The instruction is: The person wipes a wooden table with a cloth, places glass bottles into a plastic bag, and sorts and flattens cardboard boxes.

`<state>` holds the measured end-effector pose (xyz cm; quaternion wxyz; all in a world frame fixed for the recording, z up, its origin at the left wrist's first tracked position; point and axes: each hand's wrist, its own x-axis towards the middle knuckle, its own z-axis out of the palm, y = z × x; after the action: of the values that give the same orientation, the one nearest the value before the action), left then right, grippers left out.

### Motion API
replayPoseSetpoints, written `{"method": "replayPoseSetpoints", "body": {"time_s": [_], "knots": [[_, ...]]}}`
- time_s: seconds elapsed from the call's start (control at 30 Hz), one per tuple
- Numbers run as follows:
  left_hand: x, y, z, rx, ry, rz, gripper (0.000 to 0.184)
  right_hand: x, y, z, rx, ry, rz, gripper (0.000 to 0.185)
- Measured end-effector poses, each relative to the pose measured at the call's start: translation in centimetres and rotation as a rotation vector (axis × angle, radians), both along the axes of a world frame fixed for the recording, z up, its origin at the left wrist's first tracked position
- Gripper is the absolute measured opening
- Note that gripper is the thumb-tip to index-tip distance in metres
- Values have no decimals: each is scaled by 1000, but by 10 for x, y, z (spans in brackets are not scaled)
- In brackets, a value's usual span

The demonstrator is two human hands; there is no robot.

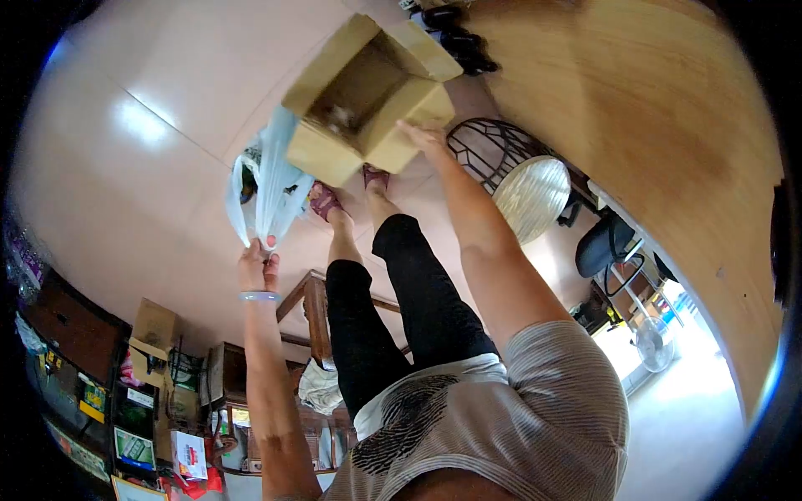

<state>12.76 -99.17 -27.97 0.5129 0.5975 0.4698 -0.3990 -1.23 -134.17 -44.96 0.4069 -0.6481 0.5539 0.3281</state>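
My left hand [260,265] is closed on the gathered handles of a thin, pale plastic bag [276,179], which hangs beside the box with some dark items showing through it. An open cardboard box [326,154] with its flaps spread is in the upper middle, above my feet. Its inside looks brown, with a small pale spot near the bottom. My right hand [424,136] touches the box's right flap, its fingers stretched out and apart.
A wooden surface [635,108] fills the right side. Dark bottles [458,37] stand at the top beside the box. A round stool [535,196] and black metal lattice are right of my arm. A wooden stool [317,321] and cluttered shelves lie lower left.
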Motion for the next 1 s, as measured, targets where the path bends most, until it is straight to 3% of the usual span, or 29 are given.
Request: {"method": "replayPoseSetpoints", "body": {"time_s": [0.07,0.17,0.3,0.4,0.43,0.53,0.63,0.7,0.77,0.93,1.0], "knots": [[0,-4,-3,6,-49,121,16,13,26,-14,-45,-37,-98,81],[2,5,-8,-104,35,-12,17,46,40,-15,126,-25,-279,81],[-11,-7,-3,-49,-83,122,18,61,49,-59,83,-51,-329,81],[-24,-16,-12,-14,-196,336,17,93,43,-19,76,-23,-190,79],[-33,0,-25,-104,-198,323,17,98,43,-18,52,-65,-134,74],[-30,-23,-14,-52,-292,426,16,117,38,5,132,-181,-132,73],[-40,-27,-21,-44,-398,453,16,120,9,-24,148,-196,150,74],[-43,-19,-32,-25,-441,381,17,126,8,-32,132,-275,-54,78],[-42,-20,-41,-28,-469,425,17,135,10,-23,84,-221,-426,79],[-43,-22,-33,-59,-606,396,21,167,-5,-33,266,-263,-438,82],[-46,-31,-43,-110,-659,449,20,184,-6,-45,275,-282,-441,70]]}}
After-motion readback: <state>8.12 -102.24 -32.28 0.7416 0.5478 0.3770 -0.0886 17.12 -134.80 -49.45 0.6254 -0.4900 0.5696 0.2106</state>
